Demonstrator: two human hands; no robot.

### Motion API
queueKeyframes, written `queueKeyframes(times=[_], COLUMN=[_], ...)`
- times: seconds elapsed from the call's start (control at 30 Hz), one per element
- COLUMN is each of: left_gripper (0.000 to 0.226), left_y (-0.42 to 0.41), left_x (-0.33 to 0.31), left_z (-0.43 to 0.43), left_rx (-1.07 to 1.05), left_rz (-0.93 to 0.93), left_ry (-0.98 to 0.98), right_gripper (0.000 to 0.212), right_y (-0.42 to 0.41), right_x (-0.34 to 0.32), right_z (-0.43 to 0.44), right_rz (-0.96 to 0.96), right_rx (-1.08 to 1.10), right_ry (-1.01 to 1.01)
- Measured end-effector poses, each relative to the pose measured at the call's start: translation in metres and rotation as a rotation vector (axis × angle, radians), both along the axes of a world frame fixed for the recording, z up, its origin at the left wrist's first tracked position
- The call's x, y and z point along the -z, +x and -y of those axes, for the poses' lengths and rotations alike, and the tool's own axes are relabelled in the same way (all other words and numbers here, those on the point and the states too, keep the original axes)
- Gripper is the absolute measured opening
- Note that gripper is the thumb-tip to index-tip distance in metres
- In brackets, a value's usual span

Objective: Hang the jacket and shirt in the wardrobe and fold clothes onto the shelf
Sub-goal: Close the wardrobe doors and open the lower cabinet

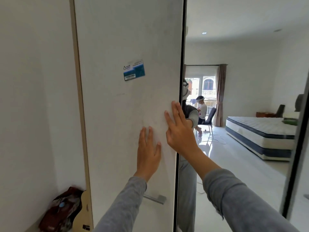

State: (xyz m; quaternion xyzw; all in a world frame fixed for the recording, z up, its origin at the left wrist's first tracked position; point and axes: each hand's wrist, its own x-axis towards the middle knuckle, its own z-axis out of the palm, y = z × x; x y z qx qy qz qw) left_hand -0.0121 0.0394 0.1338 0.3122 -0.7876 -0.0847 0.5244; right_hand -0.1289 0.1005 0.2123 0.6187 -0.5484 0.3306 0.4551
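A white wardrobe door (127, 106) fills the middle of the view, with a blue sticker (134, 70) on it and a metal handle (154, 199) low down. My left hand (148, 153) lies flat on the door with straight fingers. My right hand (178, 129) presses flat near the door's right edge, beside the mirrored panel (234, 97). No jacket, shirt or folded clothes are in sight; the wardrobe's inside is hidden behind the door.
The mirror reflects a room with a mattress (260, 133), a curtained window, and a seated person (201, 113) on a chair. A dark red bag (61, 210) lies on the floor at the lower left, against the white wall (33, 97).
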Motion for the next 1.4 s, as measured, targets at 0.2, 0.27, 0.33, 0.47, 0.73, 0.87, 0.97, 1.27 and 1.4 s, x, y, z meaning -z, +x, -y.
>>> queueKeyframes(times=[0.2, 0.27, 0.33, 0.47, 0.73, 0.87, 0.97, 1.27, 1.4], left_gripper=[0.059, 0.058, 0.057, 0.057, 0.057, 0.058, 0.059, 0.06, 0.062], left_y=[-0.022, -0.025, -0.03, -0.04, -0.061, -0.068, -0.072, -0.069, -0.059], left_x=[0.016, 0.018, 0.021, 0.031, 0.048, 0.053, 0.053, 0.052, 0.046], left_z=[0.042, 0.051, 0.062, 0.079, 0.117, 0.13, 0.139, 0.13, 0.119], left_rx=[-0.103, -0.12, -0.129, -0.167, -0.266, -0.3, -0.311, -0.3, -0.296], left_rz=[0.081, 0.11, 0.135, 0.171, 0.125, 0.069, 0.036, 0.075, 0.19], left_ry=[-0.172, -0.206, -0.227, -0.27, -0.399, -0.486, -0.531, -0.478, -0.433], right_gripper=[0.063, 0.064, 0.066, 0.068, 0.068, 0.069, 0.07, 0.069, 0.069], right_y=[-0.031, -0.038, -0.044, -0.057, -0.066, -0.068, -0.068, -0.064, -0.06], right_x=[0.012, 0.015, 0.021, 0.032, 0.041, 0.044, 0.043, 0.043, 0.041], right_z=[0.031, 0.037, 0.049, 0.067, 0.1, 0.112, 0.118, 0.111, 0.104], right_rz=[-0.021, -0.009, 0.027, 0.043, 0.067, 0.072, 0.071, 0.096, 0.138], right_rx=[0.115, 0.108, 0.099, 0.094, 0.101, 0.131, 0.172, 0.178, 0.175], right_ry=[0.058, 0.073, 0.084, 0.045, -0.059, -0.108, -0.121, -0.062, 0.021])
